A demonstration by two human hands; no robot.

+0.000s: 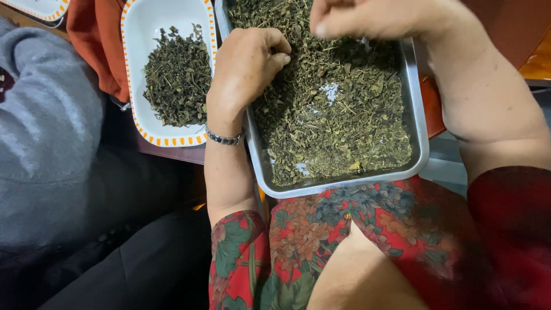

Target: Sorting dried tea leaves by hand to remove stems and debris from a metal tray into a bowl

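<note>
A steel tray rests on my lap against a table edge, filled with dried green leaves and stems. My left hand lies over the tray's left rim, with its fingers curled and pinched into the leaves. It wears a metal bracelet at the wrist. My right hand hovers over the tray's far end, slightly blurred, with its fingers drawn together. Whether it holds anything is hidden.
Left of the steel tray stands a white tray with an orange-dotted rim holding a smaller pile of dried leaves. Another person's grey sleeve fills the left side. An orange cloth lies behind, and a second dotted tray shows at the top left.
</note>
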